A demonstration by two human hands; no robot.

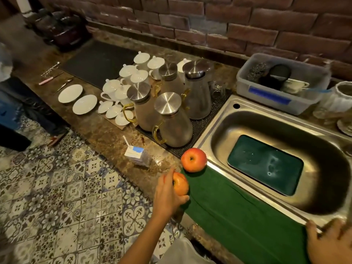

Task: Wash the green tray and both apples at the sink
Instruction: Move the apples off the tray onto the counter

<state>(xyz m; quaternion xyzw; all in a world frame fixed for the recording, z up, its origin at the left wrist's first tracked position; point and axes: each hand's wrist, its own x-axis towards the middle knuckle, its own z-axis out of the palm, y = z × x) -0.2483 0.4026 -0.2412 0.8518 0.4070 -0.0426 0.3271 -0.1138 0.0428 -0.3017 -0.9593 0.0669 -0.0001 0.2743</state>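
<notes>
The green tray (pixel 265 164) lies flat at the bottom of the steel sink (pixel 217 128), wet, with nothing on it. One red-orange apple (pixel 193 159) rests on the far left corner of a green towel (pixel 238 216) spread along the sink's front edge. My left hand (pixel 168 195) is closed around the second apple (pixel 180 183) at the towel's left edge, just in front of the first. My right hand (pixel 329 242) rests with fingers spread on the sink's front rim at the lower right, holding nothing.
Four lidded glass jugs (pixel 167 121) stand on a black mat left of the sink. White cups and plates (pixel 114 96) sit beyond them. A small carton with a straw (pixel 136 154) stands near the apples. A plastic bin (pixel 282 86) sits behind the sink.
</notes>
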